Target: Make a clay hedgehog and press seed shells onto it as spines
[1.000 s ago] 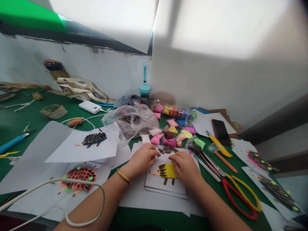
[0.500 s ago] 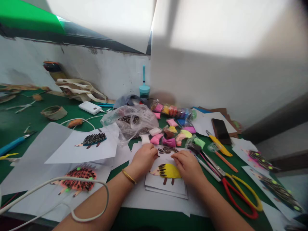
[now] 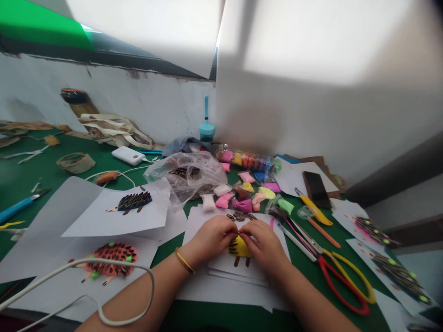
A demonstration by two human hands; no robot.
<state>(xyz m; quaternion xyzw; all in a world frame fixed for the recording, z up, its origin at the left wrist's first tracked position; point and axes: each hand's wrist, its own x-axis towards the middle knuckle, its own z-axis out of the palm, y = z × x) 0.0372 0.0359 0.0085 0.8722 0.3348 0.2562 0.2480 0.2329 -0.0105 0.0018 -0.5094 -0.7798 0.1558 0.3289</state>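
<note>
Over a yellow clay hedgehog (image 3: 243,249) on white paper, both my hands come together with fingertips touching. My left hand (image 3: 217,236) is pinched, a gold bangle on its wrist. My right hand (image 3: 263,238) is pinched against it from the other side. Between the fingertips sits a sunflower seed, almost wholly hidden. Rows of dark seeds stick in the left part of the yellow body, and two brown legs show below. The hedgehog's head is covered by my left hand. Loose sunflower seeds (image 3: 241,216) lie on the paper just beyond my fingers.
Behind are packets of coloured clay (image 3: 242,205) and a plastic bag of seeds (image 3: 188,177). Scissors (image 3: 342,276), a yellow cutter (image 3: 315,210) and a phone (image 3: 316,189) lie right. Finished hedgehog pictures (image 3: 112,260) flank me. A white cable (image 3: 150,286) loops across my left forearm.
My hands have moved in from either side and now meet above the hedgehog. My left hand held a dark seed before; its head end is now covered.
</note>
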